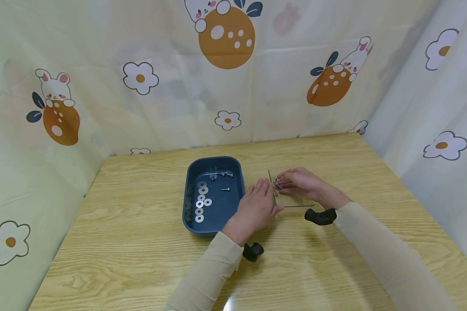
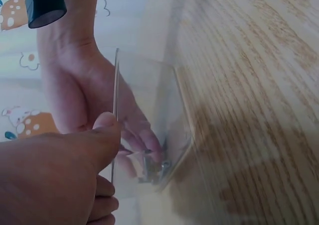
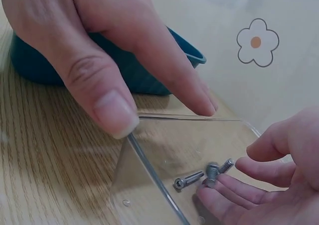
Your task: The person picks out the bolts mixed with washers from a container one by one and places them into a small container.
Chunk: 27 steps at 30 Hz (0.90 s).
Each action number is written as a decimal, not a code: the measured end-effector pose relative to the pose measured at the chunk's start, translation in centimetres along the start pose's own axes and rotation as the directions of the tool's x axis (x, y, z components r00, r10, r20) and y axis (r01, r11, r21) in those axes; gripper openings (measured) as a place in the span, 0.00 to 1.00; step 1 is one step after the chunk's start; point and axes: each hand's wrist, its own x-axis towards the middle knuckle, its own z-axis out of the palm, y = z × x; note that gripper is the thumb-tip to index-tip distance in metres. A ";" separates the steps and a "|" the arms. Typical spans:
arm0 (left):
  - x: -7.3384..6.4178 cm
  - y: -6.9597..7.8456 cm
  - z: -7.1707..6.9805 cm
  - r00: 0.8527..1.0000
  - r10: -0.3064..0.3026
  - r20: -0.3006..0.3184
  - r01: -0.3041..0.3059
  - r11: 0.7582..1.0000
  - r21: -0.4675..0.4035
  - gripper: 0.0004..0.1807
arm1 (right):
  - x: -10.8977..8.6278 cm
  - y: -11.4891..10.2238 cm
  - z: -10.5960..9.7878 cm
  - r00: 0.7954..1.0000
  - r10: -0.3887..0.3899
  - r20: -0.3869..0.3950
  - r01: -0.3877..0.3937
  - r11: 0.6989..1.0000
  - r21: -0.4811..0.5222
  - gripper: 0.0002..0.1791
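A clear plastic box [image 1: 295, 206] stands on the table with several metal bolts [image 3: 189, 180] inside. My left hand [image 1: 257, 207] steadies it, its fingers laid along the left wall and its thumb [image 3: 114, 115] at the near corner of the rim. Inside the box is my right hand [image 1: 304, 185], its fingers relaxed. In the right wrist view its fingertips touch a bolt [image 3: 212, 173] beside two others, with the thumb lifted apart from them. Through the transparent wall, the left wrist view shows the bolts low in the box near the right fingertips.
Left of the box sits a dark blue tray [image 1: 184, 207] with several flat washers [image 1: 199, 204] and a few bolts [image 1: 225, 189]. Black camera mounts are on both wrists. A patterned curtain [image 1: 171, 108] hangs behind the wooden table [image 1: 132, 242].
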 end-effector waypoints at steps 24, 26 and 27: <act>-1.4 -1.5 -1.1 0.996 0.026 -0.083 -0.028 0.999 -0.029 0.39 | -0.3 -1.4 0.3 0.995 -0.089 -0.053 0.089 0.996 -0.009 0.26; -1.6 -1.8 -1.3 0.996 0.023 -0.084 -0.026 0.999 -0.030 0.39 | -0.4 -1.6 0.3 0.993 -0.099 -0.059 0.099 0.995 -0.004 0.25; -1.7 -1.9 -1.4 0.996 0.022 -0.085 -0.025 0.999 -0.031 0.39 | -0.4 -1.7 0.3 0.993 -0.105 -0.058 0.105 0.994 -0.004 0.25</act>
